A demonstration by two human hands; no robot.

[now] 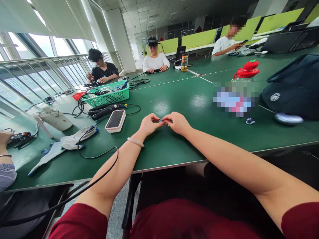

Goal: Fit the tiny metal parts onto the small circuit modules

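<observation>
My left hand [150, 125] and my right hand [178, 122] meet over the green table [189, 141], fingertips almost touching. Pinched between them is a small, dark, glinting thing [160, 120], mostly covered by the fingers and too small to name. Both hands are closed on it, thumbs and forefingers pressed together. To the left of my left hand lies a phone [115, 120] in a pale case. Off to the right is a small dark-and-white object [250, 121] whose kind I cannot make out.
White-and-blue work gloves [73, 139], a beige container [53, 118] and a green basket [112, 94] stand left. A black cable [99, 156] crosses my left forearm. A red-lidded jar [245, 74] and dark bag [294, 89] are right. Several people sit around the table.
</observation>
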